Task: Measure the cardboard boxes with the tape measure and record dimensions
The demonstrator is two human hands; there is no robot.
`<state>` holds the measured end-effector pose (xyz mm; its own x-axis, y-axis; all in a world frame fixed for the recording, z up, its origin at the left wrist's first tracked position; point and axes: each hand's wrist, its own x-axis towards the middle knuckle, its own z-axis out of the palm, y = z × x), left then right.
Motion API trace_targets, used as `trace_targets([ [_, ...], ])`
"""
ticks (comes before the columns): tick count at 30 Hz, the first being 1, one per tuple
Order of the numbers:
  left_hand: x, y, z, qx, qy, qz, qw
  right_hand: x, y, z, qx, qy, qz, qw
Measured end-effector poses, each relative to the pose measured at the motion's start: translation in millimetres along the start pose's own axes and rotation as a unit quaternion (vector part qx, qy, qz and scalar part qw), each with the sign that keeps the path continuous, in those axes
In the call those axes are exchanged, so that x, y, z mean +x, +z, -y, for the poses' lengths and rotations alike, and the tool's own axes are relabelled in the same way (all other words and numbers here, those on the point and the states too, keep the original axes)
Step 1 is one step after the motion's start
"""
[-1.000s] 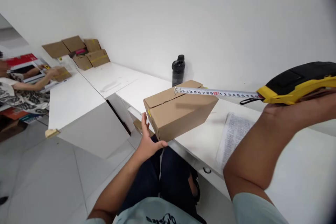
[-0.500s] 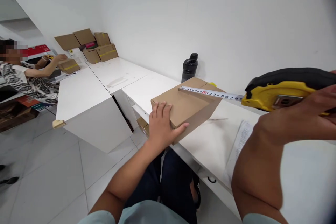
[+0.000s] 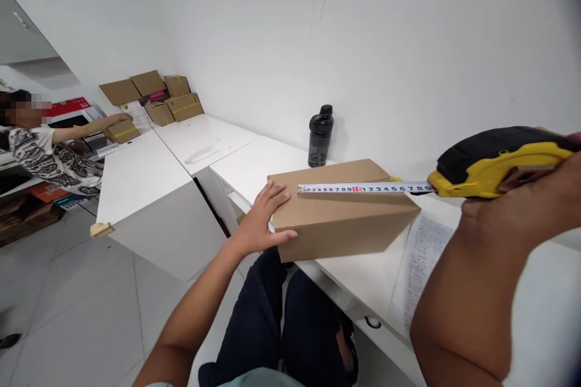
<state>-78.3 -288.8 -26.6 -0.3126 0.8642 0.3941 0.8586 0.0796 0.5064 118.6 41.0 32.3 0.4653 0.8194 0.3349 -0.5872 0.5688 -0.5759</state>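
A closed brown cardboard box (image 3: 345,224) lies on the front edge of a white table (image 3: 254,166). My left hand (image 3: 259,221) grips its left end, fingers on top and thumb on the front face. My right hand (image 3: 526,199) is closed around a yellow and black tape measure (image 3: 494,160) at the right. Its white blade (image 3: 363,188) stretches left across the top of the box, ending near my left fingertips.
A black bottle (image 3: 320,136) stands by the wall behind the box. A printed sheet (image 3: 422,254) lies to the right of the box. Several cardboard boxes (image 3: 154,94) are stacked at the far corner. A seated person (image 3: 49,148) at the left touches another box.
The box has turned so its long side faces me and now lies flat. My left hand shifted from its top to its left end. The tape blade now runs along the top.
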Motion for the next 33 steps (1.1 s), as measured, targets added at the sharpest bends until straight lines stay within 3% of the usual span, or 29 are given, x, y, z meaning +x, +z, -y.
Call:
trace_targets([
  [3, 9.5, -12.9, 11.3, -0.037, 0.019, 0.04, 0.998, -8.3, 2.2, 2.0, 0.036, -0.052, 0.04, 0.997],
  [6, 16.3, -9.5, 6.0, -0.063, -0.01, 0.048, 0.997, -24.8, 11.6, 17.4, 0.032, -0.026, 0.029, 0.999],
  [9, 15.7, 8.8, 5.4, -0.113, -0.056, 0.004, 0.992, -44.5, 17.1, 26.5, 0.017, 0.04, 0.051, 0.998],
  [13, 10.0, 37.5, 18.4, -0.194, -0.057, -0.107, 0.973, -60.4, 14.9, 14.6, -0.009, 0.106, 0.12, 0.987],
  [18, 7.9, 49.9, 31.2, -0.106, -0.017, -0.185, 0.977, -58.5, 10.4, -4.3, -0.036, 0.152, 0.176, 0.972],
  [25, 14.4, 41.4, 35.8, 0.07, 0.101, -0.227, 0.966, -47.3, 6.2, -5.2, -0.026, 0.149, 0.148, 0.977],
  [33, 31.3, 45.5, 19.2, 0.121, 0.208, -0.216, 0.946, -24.4, -2.7, 1.8, -0.015, 0.122, 0.111, 0.986],
])
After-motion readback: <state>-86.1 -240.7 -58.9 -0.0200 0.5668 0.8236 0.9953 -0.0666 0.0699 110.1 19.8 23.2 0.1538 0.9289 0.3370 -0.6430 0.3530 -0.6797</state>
